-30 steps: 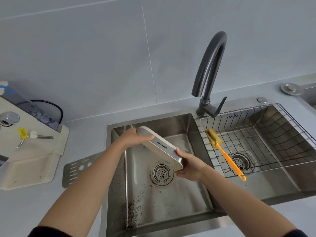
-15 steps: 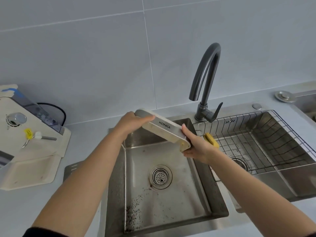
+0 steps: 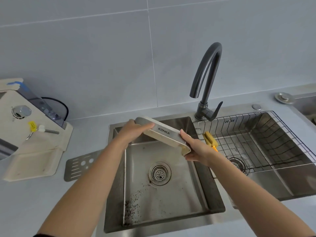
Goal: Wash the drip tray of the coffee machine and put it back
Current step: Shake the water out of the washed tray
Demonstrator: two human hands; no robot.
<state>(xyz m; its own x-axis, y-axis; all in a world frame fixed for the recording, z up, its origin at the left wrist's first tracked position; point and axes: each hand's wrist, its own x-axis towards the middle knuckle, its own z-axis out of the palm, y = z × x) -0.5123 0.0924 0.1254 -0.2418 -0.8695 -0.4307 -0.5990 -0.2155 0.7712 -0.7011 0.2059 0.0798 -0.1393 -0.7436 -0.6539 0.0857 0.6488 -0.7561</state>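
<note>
The drip tray [image 3: 165,134], cream with a grey KONKA front, is tilted with its right end lower, held above the left sink basin [image 3: 164,194]. My left hand [image 3: 132,132] grips its upper left end and my right hand [image 3: 196,147] holds its lower right end. Dark coffee grounds lie scattered on the basin floor near the drain [image 3: 159,173]. The cream coffee machine [image 3: 30,134] stands at the left on the counter. A perforated metal grate [image 3: 78,165] lies flat between the machine and the sink.
A dark tap [image 3: 207,86] rises behind the sinks, spout over the left basin's back. The right basin holds a wire rack [image 3: 266,142] with a yellow sponge brush [image 3: 211,139], partly behind my right hand. A metal plug lid [image 3: 283,98] rests far right.
Both hands have lifted the tray from low over the drain up toward the back of the left basin, nearer the tap. It stays tilted the same way.
</note>
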